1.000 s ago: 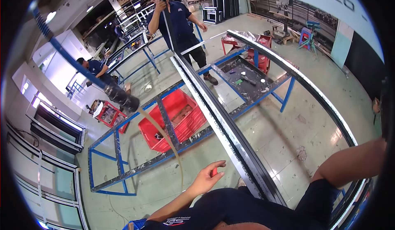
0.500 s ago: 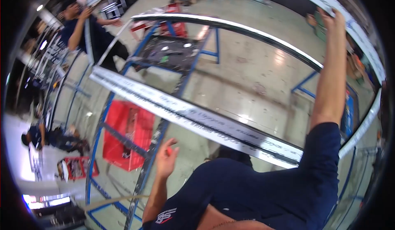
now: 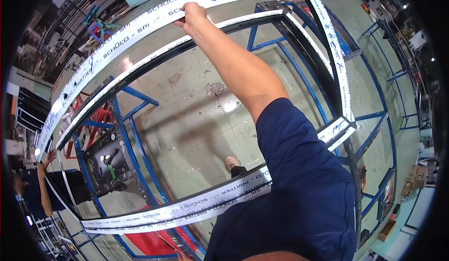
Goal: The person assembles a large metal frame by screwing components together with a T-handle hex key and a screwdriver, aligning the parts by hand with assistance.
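A large rectangular frame [image 3: 112,50] wrapped in white printed film spans the view. My right hand [image 3: 192,18] is closed on its far top bar, with the arm stretched across the opening. The film-covered near bar [image 3: 187,209] passes in front of my body. At the bottom edge, a small part of my left hand [image 3: 183,257] shows just below the near bar; its fingers are mostly hidden. A co-worker [image 3: 35,193] stands at the left end, one hand raised close to the frame's far left corner.
Blue metal stands [image 3: 133,135] are under the frame. A red crate [image 3: 147,243] lies beneath the near bar. A dark tray [image 3: 108,160] with small items sits on the left stand. More blue racks [image 3: 388,167] stand at the right. My shoe [image 3: 231,162] shows through the opening.
The view has swung right, bringing the frame's right end into sight. My right hand is still on the far bar. My left hand has dropped to the bottom edge, mostly out of view.
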{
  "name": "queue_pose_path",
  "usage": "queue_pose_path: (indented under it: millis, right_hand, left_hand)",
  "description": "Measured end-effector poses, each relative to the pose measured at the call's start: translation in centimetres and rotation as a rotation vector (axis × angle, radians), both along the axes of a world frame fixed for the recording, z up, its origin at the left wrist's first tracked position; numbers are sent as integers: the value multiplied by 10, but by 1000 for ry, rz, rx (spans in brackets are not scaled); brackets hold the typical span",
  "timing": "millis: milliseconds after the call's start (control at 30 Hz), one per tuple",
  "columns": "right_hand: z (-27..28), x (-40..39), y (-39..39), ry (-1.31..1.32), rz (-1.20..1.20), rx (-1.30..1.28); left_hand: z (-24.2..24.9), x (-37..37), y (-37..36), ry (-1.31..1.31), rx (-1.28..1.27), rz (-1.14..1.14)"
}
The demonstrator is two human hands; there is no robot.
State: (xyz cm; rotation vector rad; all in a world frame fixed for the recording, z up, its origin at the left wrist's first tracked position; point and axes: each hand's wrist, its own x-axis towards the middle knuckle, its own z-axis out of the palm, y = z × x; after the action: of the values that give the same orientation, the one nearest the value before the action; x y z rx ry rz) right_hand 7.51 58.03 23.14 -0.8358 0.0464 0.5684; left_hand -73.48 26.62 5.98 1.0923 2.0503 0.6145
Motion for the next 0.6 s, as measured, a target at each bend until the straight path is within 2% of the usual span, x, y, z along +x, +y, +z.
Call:
queue_pose_path:
  millis: [133,233,467,600]
  right_hand:
    - [-59,18,21,98,-23,-126]
    - [-97,25,27,194,-11,-120]
    - [-186,36,31,228,66,-242]
    - [-212,36,25,227,102,-273]
  left_hand:
    - [1,16,11,72,-67,60]
    - [2,23,16,110,-101,87]
    - [10,33,26,174,-109,140]
    - [15,38,31,205,-108,162]
